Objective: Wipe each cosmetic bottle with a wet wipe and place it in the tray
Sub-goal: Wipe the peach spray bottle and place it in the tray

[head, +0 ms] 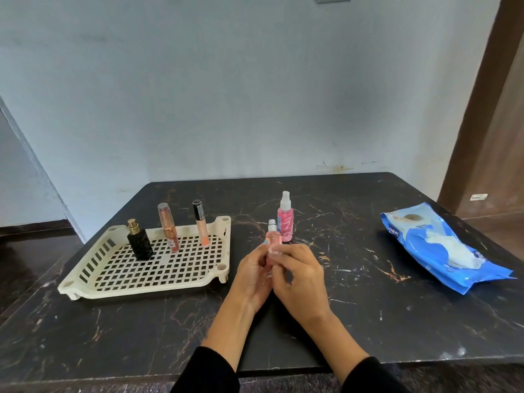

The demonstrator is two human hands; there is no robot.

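Nearest the lens, 2 black sleeves point(211, 370) reach in over the dark marble table point(368, 321). Just ahead, both hands meet over the middle of the table: the left hand point(252, 275) has its fingers curled round a small pink bottle point(272, 239), held upright with its silver cap sticking out above the knuckles. The right hand point(302, 276) closes in from the other side, fingers bent against the bottle's front; whether a wipe sits under those fingers, can't tell.

Over to the left, the cream slotted tray point(147, 276) already carries 3 items, all standing along its far half: a black perfume bottle point(139, 245) with a gold cap, a rose-gold tube point(169, 231) leaning a touch, and an orange gloss tube point(202, 226) with a black cap.

Just behind the hands, outside the tray, a taller pink spray bottle point(285, 221) stands on the table. Far right, the blue wet-wipe pack point(442, 248) lies flat, a white wipe poking from its opening.
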